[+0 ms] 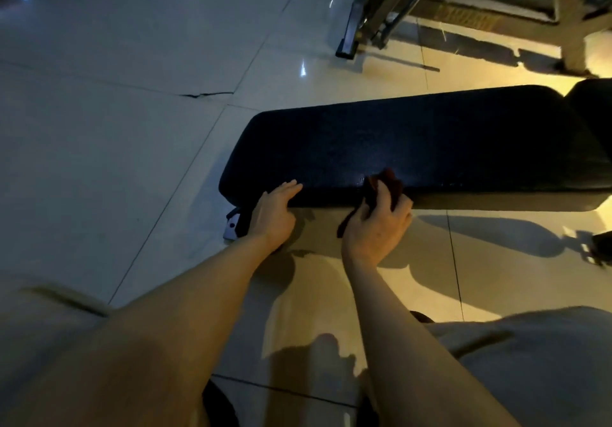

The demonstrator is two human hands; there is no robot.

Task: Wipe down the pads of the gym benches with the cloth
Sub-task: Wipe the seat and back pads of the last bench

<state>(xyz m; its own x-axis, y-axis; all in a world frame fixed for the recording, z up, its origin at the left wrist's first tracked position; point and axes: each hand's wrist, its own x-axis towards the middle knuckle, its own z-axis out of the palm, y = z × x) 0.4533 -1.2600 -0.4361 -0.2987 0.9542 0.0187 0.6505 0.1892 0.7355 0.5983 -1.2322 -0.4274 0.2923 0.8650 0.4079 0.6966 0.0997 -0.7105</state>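
Dark, reddish cloth [385,183] lies bunched on the black bench pad's [397,135] near edge, gripped by the right hand [377,228]; left hand [275,214] rests flat, fingers straight, near its left corner. No writing legible.

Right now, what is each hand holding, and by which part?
Right hand grips the dark cloth, bunched round its middle, at the bench pad near edge. Left hand holds nothing; it rests open on the pad's edge.

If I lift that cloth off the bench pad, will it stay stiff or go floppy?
Probably floppy: the cloth bunches in the right hand and a tail droops below the pad edge. It likely weighs little, since the fingers alone hold it. It should drag rather than slide on the textured pad.
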